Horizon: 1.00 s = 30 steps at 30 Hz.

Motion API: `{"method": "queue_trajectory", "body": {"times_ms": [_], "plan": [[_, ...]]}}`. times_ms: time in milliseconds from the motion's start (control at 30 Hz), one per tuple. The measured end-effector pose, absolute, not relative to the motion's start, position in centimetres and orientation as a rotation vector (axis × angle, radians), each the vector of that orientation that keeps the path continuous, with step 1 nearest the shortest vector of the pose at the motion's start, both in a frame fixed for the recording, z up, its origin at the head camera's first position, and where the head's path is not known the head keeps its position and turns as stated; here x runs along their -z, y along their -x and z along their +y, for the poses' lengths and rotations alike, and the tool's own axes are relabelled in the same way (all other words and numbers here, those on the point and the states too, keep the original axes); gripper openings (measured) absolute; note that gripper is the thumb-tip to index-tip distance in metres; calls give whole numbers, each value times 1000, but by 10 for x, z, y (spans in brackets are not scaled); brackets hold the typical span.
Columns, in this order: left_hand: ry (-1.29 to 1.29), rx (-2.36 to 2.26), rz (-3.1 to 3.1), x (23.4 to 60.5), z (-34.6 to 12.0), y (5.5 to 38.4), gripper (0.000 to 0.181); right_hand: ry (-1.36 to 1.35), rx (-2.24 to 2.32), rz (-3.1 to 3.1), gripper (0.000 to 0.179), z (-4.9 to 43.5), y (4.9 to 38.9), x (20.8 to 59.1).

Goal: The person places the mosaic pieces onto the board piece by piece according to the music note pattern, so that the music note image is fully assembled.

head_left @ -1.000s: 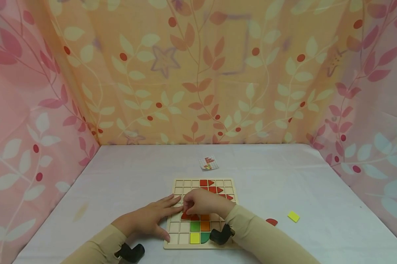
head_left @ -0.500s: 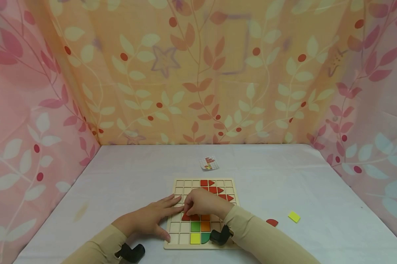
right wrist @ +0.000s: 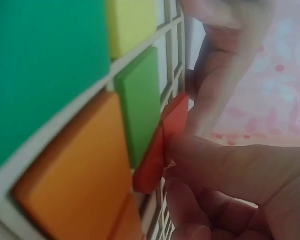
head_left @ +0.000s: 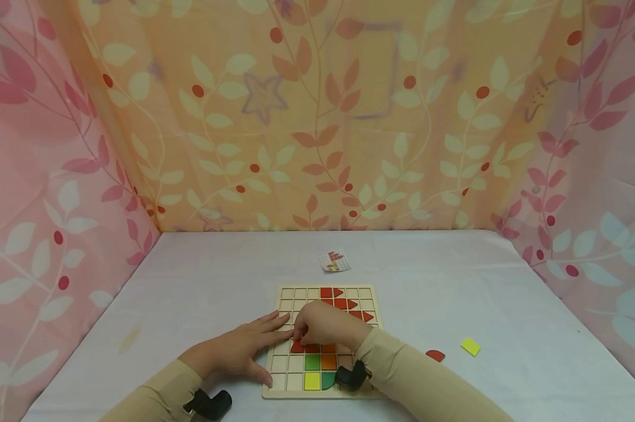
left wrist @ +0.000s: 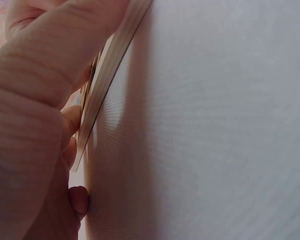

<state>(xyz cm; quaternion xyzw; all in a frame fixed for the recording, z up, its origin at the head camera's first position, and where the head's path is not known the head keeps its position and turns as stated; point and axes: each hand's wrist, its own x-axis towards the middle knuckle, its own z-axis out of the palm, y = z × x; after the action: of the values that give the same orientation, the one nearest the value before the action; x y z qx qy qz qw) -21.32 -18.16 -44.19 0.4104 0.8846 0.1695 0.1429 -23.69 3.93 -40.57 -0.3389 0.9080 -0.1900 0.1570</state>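
Note:
A wooden grid board (head_left: 287, 381) lies on the table, partly filled with coloured tiles. My left hand (head_left: 243, 346) rests with spread fingers along its left edge, thumb near the lower left corner. In the left wrist view the thumb (left wrist: 55, 50) lies over the board's side edge (left wrist: 110, 70). My right hand (head_left: 328, 325) is bent over the middle of the board, its thumb and curled fingers pinching a red tile (head_left: 297, 347) with a rounded side. In the right wrist view that red tile (right wrist: 175, 117) sits beside another red tile (right wrist: 150, 167), near a light green tile (right wrist: 139, 107).
A printed pattern card (head_left: 334, 260) lies beyond the board. To the right are a loose red half-round tile (head_left: 435, 356) and a yellow square tile (head_left: 470, 346). Orange (head_left: 329, 361), yellow (head_left: 312, 381) and dark green (head_left: 328, 380) tiles sit on the board. Patterned cloth (head_left: 317, 146) walls the table.
My right hand's fingertips have shifted very slightly at the red tile. The left hand and the board stay where they were.

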Motion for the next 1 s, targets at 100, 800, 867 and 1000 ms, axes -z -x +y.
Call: {"method": "queue_trajectory", "body": {"times_ms": [100,800,867,1000], "plan": [[-1191,-486,2554,443,-181,213,89,980,536,2593,11,39,237,406],[-1135,-483,2542,441,-179,212,89,963,663,2544,10,62,237,394],[-1119,-480,2542,440,-179,212,89,956,693,2551,11,71,238,390],[-1089,-476,2542,440,-178,212,90,953,757,2556,8,91,241,383]]}}
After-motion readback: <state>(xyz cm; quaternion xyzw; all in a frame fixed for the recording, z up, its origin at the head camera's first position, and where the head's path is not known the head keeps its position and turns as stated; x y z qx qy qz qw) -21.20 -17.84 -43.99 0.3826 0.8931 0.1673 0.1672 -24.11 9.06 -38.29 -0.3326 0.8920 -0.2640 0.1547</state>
